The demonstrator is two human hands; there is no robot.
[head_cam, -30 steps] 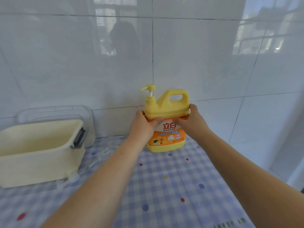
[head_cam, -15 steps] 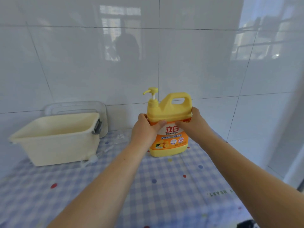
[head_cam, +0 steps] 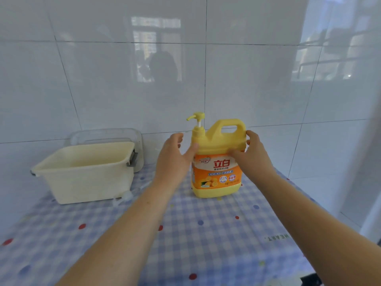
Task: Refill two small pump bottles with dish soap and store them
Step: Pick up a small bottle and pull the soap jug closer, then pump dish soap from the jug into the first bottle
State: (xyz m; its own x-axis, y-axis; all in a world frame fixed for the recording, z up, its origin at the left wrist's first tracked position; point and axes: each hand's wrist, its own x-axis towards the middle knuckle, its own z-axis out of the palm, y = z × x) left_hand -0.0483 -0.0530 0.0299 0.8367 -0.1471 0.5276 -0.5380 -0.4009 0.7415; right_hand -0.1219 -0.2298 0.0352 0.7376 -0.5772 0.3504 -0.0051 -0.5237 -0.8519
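A large yellow plastic pump-top dish soap jug (head_cam: 216, 162) is standing far centre on a blue checked tablecloth (head_cam: 206, 234), the right hand (head_cam: 252, 157) clasping its right shoulder, the left hand (head_cam: 173, 159) spread wide, thumb touching it; seemingly setting up soap, next needing the unseen small bottles.

The right hand (head_cam: 254, 159) grips the upright yellow soap jug (head_cam: 216, 178); the left hand (head_cam: 173, 162) touches it with its thumb.

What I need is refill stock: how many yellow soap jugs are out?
1: the yellow soap jug stands by the wall, between the left hand and right hand. The cream bin could hide more.
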